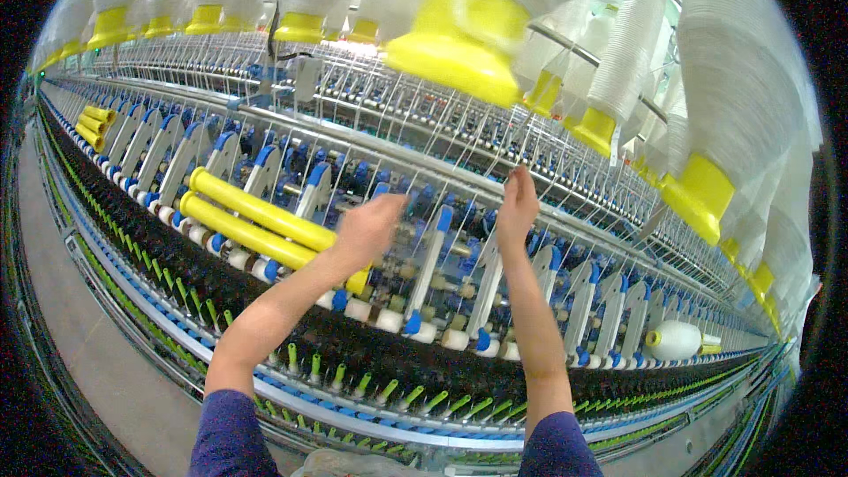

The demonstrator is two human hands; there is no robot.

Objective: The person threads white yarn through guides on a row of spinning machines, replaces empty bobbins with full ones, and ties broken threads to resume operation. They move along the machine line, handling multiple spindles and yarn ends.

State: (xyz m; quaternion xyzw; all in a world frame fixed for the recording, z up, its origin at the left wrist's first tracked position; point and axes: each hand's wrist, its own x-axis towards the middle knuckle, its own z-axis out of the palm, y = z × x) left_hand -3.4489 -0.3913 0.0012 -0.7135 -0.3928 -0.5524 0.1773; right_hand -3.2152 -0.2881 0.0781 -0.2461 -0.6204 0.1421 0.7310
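Left hand slants inward (blurred); right hand upright

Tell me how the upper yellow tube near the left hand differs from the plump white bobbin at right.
The yellow tube looks bare and slender; the white bobbin is plump with wound yarn. The yellow tube lies near the left hand; the white bobbin lies right of the right hand. Both rest on the machine, and the bobbin's end is yellow too.

Two hands are showing; two nearer yellow tubes are lying toward nine o'clock, one white yarn bobbin toward four, and at least eight roving bobbins are hanging toward twelve.
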